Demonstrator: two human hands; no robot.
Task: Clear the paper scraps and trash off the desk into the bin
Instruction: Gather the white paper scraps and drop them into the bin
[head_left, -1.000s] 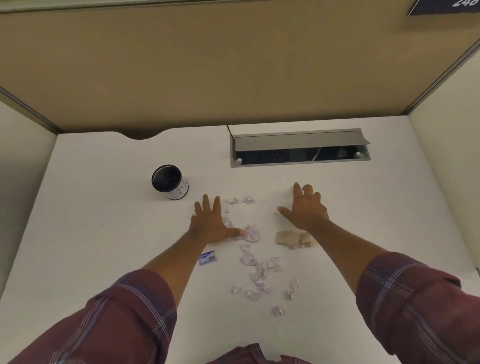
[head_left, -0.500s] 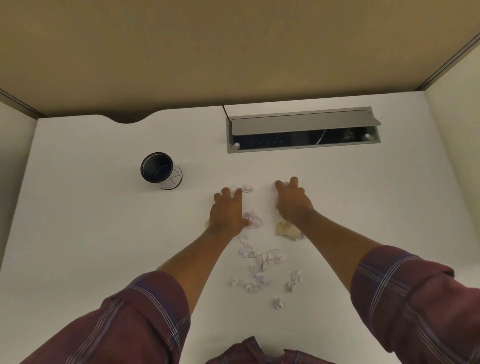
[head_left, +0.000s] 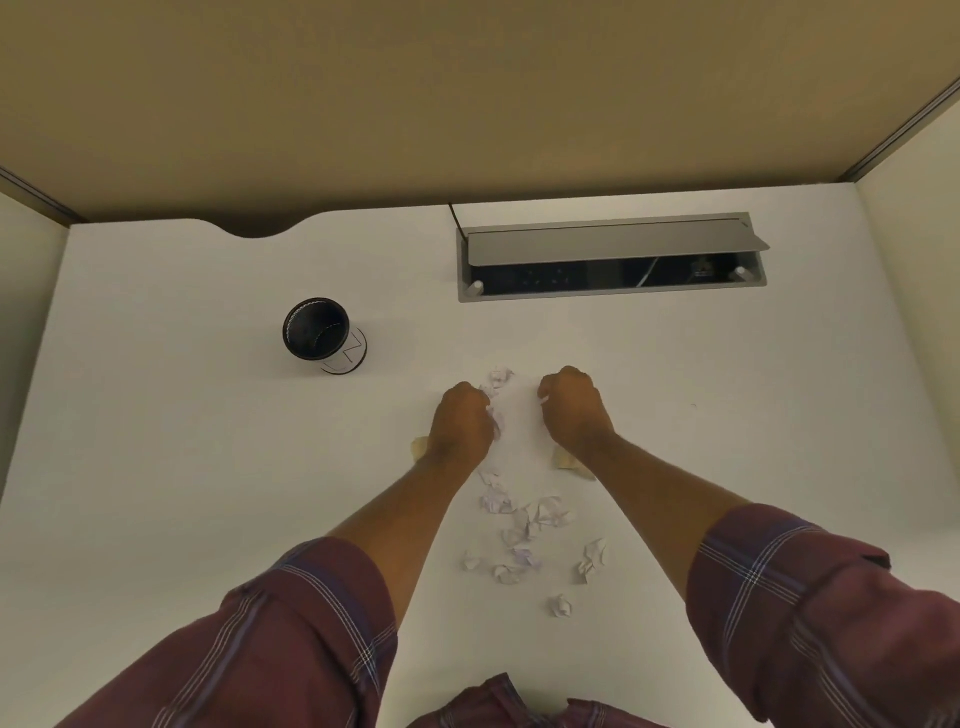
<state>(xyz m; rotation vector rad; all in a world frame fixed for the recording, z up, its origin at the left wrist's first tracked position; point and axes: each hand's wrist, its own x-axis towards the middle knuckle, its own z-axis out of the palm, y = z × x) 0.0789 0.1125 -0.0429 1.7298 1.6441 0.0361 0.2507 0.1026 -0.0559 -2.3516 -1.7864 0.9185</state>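
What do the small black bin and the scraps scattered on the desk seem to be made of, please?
The black bin looks like perforated or mesh metal: its inner wall glints in fine dotted lines, though plastic is possible. The white scraps look like thin matte paper, sharply creased and crumpled.

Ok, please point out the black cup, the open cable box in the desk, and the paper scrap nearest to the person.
black cup (head_left: 316, 329): head view, on its dark inside.
cable box (head_left: 613, 245): head view, on the raised grey lid.
nearest paper scrap (head_left: 560, 606): head view, on its crumpled middle.
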